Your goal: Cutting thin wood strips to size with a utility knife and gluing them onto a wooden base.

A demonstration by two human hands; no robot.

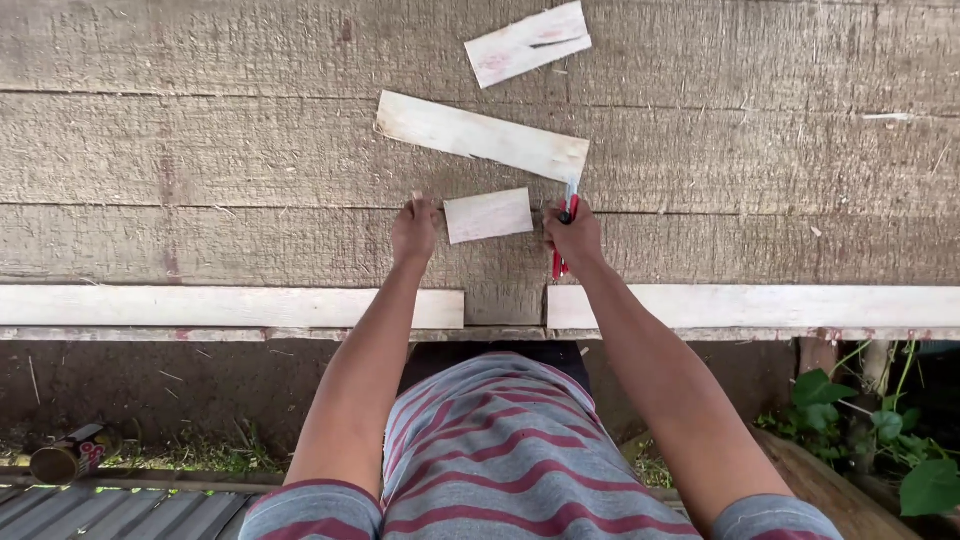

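My left hand (pixel 414 230) rests on the wooden plank table (pixel 200 150), its fingers touching the left edge of a small pale wooden piece (pixel 489 215). My right hand (pixel 573 236) is closed around a red-handled cutter (pixel 562 262) whose tip points up toward the right end of a longer pale wooden strip (pixel 482 136). The small piece lies between my two hands.
Another pale wooden piece (pixel 528 43) lies farther back. Two white boards (pixel 230 306) (pixel 750 306) run along the table's near edge with a gap between them. A can (pixel 72 455) lies on the ground at lower left, green plants (pixel 890 440) at lower right.
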